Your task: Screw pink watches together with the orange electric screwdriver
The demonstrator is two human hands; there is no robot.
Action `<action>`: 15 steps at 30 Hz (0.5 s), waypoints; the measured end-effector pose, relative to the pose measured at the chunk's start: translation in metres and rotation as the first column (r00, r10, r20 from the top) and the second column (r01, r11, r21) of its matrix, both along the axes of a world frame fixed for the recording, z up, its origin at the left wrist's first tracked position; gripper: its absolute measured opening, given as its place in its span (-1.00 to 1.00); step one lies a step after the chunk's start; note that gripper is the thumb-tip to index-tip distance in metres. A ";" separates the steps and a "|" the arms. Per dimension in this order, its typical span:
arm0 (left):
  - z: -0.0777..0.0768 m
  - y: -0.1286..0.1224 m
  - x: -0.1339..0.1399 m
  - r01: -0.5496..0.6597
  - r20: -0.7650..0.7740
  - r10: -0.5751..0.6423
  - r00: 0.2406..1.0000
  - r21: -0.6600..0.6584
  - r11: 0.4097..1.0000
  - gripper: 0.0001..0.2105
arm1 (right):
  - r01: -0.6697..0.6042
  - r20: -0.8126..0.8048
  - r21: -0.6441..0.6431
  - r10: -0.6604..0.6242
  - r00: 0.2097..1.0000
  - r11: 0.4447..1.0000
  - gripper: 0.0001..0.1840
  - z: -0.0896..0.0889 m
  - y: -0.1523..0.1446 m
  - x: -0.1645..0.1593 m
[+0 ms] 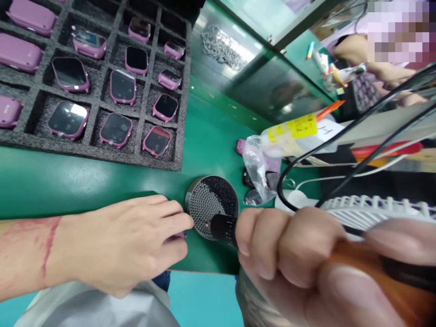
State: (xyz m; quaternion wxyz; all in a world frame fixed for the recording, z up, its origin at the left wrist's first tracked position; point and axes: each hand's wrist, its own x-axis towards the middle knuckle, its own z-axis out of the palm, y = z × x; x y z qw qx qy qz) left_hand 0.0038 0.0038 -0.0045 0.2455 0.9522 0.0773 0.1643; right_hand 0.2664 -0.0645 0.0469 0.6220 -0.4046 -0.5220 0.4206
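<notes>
My right hand (293, 245) is wrapped round an electric screwdriver (361, 263) with an orange body and a black nose. The screwdriver's tip is over a round metal screw dish (188, 204), which has a perforated plate and many small black screws heaped on its far right side. I cannot tell whether a screw is on the tip. Left of the dish, my left hand (136, 240) is closed, palm down, near the table's front edge. A bit of a purple watch case (180, 235) shows between its thumb and fingers; the rest of it is hidden.
A grey foam tray (136, 156) with several purple watches in compartments lies at the upper left. To the right are a clear plastic bag (256, 170), a white bottle with a yellow label (289, 131) and black cables (306, 156). Another person's arm (384, 72) shows beyond.
</notes>
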 end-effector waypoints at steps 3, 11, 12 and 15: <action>-0.003 0.003 0.000 -0.056 0.035 0.055 0.998 0.018 0.998 -0.82 | -0.070 0.038 0.015 0.069 0.997 0.997 -0.77 -0.006 0.008 -0.001; -0.013 0.000 0.000 -0.061 0.042 0.059 0.997 0.037 0.997 -0.86 | -0.160 0.018 0.022 0.160 0.987 0.987 -0.74 -0.006 0.014 0.001; -0.013 0.000 0.000 -0.051 0.046 0.049 0.998 0.025 0.998 -0.85 | -0.158 0.022 0.023 0.157 0.987 0.987 -0.74 -0.006 0.014 0.002; -0.011 0.000 0.000 -0.046 0.059 0.044 0.997 0.025 0.999 -0.91 | -0.171 0.042 0.029 0.169 0.985 0.985 -0.74 -0.007 0.016 0.002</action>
